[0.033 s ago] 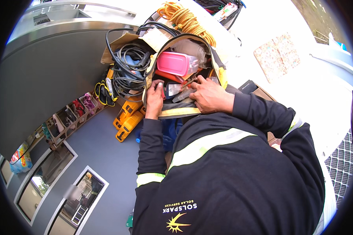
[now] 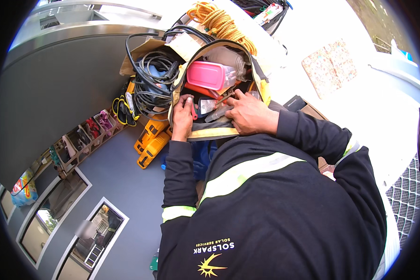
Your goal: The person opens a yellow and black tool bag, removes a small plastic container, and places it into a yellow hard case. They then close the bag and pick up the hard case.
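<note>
Against my body stands a dark tool bag [image 2: 214, 133] with yellow trim, its mouth open. My left hand [image 2: 183, 116] reaches in at its left rim, fingers bent and thumb pressed in; what they hold, if anything, is hidden. My right hand [image 2: 251, 113] reaches over the near right side, fingers curled down among the tools beside a thin brownish stick [image 2: 226, 98]. Between the hands lie a flat tool with a pale label [image 2: 206, 106], a red handle [image 2: 194, 112] and a grey tool [image 2: 218, 114]. A clear box with a pink lid [image 2: 204, 75] sits farther in.
Coiled black cable [image 2: 156, 84] lies left of the bag, and orange rope [image 2: 219, 23] lies beyond it. Yellow tool cases [image 2: 153, 143] stand on the left. A dark grey panel [image 2: 74, 74] rises at far left. A speckled square pad [image 2: 330, 68] lies on the right.
My left hand has shifted slightly left, showing more of the red handle beside it. My right hand stays almost in place.
</note>
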A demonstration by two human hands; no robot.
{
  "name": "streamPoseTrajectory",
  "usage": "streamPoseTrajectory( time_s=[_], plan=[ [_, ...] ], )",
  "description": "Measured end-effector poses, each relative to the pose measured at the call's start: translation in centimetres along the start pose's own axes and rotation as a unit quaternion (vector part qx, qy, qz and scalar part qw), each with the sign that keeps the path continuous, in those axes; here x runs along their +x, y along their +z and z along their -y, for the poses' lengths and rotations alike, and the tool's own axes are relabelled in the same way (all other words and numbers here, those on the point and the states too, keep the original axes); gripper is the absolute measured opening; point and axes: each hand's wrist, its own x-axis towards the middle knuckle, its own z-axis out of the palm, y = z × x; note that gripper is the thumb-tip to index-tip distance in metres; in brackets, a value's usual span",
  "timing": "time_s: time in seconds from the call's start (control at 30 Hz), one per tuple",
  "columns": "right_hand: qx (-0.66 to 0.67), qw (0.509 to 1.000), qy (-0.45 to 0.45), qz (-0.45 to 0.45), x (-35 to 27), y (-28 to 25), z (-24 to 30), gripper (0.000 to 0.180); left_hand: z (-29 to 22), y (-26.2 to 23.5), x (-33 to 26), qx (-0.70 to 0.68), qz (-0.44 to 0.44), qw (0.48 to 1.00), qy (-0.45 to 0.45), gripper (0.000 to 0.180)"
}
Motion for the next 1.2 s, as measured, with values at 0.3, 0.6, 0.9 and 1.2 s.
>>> streamPoseTrajectory(
  time_s=[0.3,0.6,0.9,1.2],
  plan=[
    [-0.008,1.000,-0.004,0.009,0.5,-0.1,-0.4,0.029,-0.7,-1.6,3.2,-0.258,-0.012,0.957,-0.133,0.033],
    [-0.025,1.000,0.002,0.003,0.7,0.6,0.0,0.033,3.0,1.9,0.7,0.601,0.129,0.786,0.072,0.031],
    [-0.030,0.999,0.009,0.021,0.1,0.3,-0.1,0.032,0.1,1.3,1.4,0.688,0.221,0.687,0.074,0.040],
    [-0.004,0.991,0.069,-0.115,-0.3,1.1,-0.4,0.030,-5.6,-0.8,1.5,0.519,0.272,0.810,0.009,0.036]
  ],
)
